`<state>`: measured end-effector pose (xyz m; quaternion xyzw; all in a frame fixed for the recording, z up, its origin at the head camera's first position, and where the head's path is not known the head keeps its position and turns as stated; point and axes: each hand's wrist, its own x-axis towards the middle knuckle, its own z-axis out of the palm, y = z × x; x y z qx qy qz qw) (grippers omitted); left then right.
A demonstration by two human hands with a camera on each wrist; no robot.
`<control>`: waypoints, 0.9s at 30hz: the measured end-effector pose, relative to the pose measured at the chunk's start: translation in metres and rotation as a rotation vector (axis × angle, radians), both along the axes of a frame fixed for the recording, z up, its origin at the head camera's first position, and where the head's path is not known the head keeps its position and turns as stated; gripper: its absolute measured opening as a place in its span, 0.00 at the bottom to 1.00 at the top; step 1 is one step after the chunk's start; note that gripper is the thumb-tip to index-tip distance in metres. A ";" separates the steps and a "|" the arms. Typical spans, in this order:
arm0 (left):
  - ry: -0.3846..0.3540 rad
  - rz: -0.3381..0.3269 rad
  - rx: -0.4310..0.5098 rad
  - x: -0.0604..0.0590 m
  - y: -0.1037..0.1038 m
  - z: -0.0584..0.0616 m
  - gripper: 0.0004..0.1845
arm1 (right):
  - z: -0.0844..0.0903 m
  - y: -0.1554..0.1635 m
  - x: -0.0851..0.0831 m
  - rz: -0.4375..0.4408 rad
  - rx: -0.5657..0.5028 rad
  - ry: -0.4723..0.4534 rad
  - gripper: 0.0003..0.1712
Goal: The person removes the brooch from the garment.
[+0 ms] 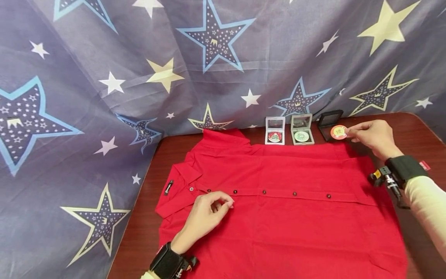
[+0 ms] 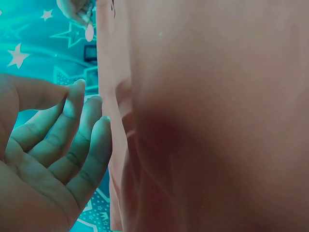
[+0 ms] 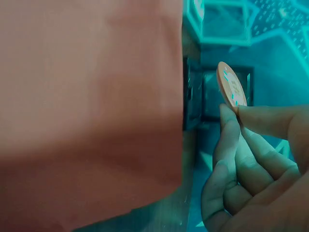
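Note:
Between thumb and forefinger, my right hand pinches a red and yellow round chip by its edge. It holds the chip in front of a small black case with a raised lid. In the right wrist view the chip is tilted, its thick rim showing. My left hand hovers over a red shirt, near its button row, with fingers loosely bent and nothing in them. The left wrist view shows the fingers relaxed and the thumb near the forefinger.
Two more open cases stand along the table's back: a white case with a red Christmas-tree disc and a grey case with a green-and-white disc. The shirt spreads across the brown table. A star-patterned curtain hangs behind and left.

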<state>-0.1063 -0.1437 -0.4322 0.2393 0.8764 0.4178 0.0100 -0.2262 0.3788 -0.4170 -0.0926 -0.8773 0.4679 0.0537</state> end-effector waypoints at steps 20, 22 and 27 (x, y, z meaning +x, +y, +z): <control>0.013 0.009 -0.031 0.005 -0.002 -0.003 0.05 | -0.013 -0.006 -0.027 -0.029 0.234 -0.013 0.15; 0.010 0.012 -0.032 0.005 -0.003 -0.004 0.05 | -0.014 -0.007 -0.027 -0.025 0.261 -0.003 0.16; -0.001 0.017 -0.028 0.006 -0.004 -0.003 0.05 | -0.015 -0.007 -0.029 -0.035 0.287 0.002 0.15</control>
